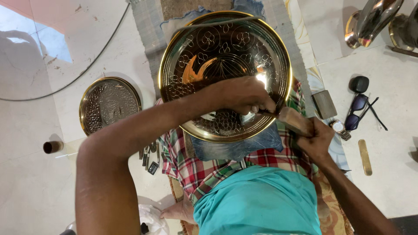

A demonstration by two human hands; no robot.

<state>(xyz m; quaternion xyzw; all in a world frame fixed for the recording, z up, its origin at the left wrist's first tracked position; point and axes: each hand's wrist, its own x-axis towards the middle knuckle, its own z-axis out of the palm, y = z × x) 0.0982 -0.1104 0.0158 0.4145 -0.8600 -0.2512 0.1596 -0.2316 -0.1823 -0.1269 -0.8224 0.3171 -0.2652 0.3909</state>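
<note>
A large round brass plate [209, 48] with engraved flower patterns rests tilted on my lap, over a checked cloth [204, 167]. My left hand [244, 93] is closed around a thin metal chisel whose tip touches the plate's lower right area. My right hand [315, 137] grips a wooden hammer [294, 119], its head just behind the chisel's end. The chisel's shaft is mostly hidden by my fingers.
A smaller engraved brass plate [109, 104] lies on the white floor at left. Several small tools [150, 159] lie beside my leg. At right are sunglasses [359, 111], a wristwatch [339, 128], a small block [324, 104], a brass strip [365, 156] and brass vessels [374, 19]. A cable [87, 67] crosses the floor.
</note>
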